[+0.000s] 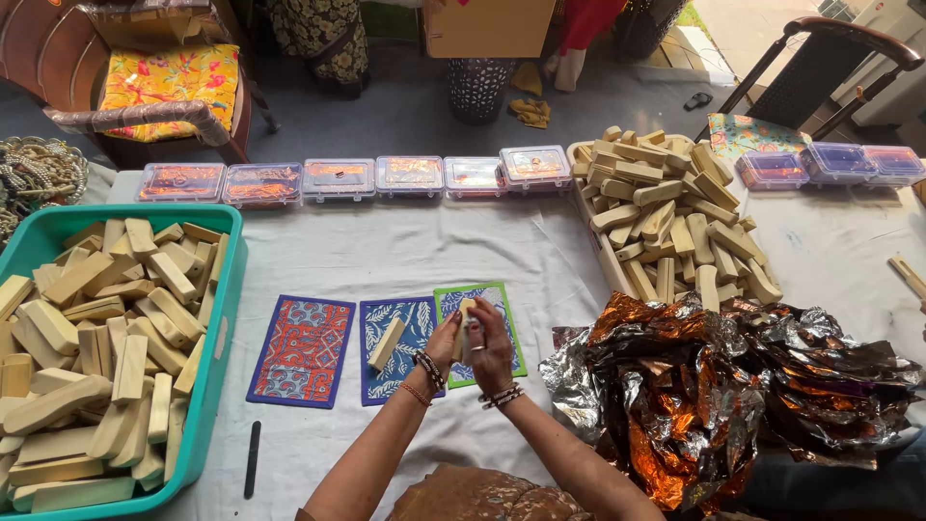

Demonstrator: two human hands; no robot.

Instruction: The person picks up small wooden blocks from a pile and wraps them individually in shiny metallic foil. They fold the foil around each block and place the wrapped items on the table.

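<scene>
Both my hands meet over a green-bordered patterned mat [502,301] near the table's middle. My left hand [443,340] and my right hand [490,345] together grip one pale wooden block [466,318], held upright between the fingers. Beaded bangles circle both wrists. Another wooden block [387,344] lies at a slant on the blue leaf-patterned mat [413,318] just left of my hands. An orange and blue patterned mat [302,349] lies further left, bare.
A teal tub [217,371] of wooden blocks stands at left. A tray [590,224] piled with more blocks sits at back right, crumpled metallic foil [733,386] in front of it. Clear lidded boxes [410,176] line the far edge. A black stick [253,459] lies near the front.
</scene>
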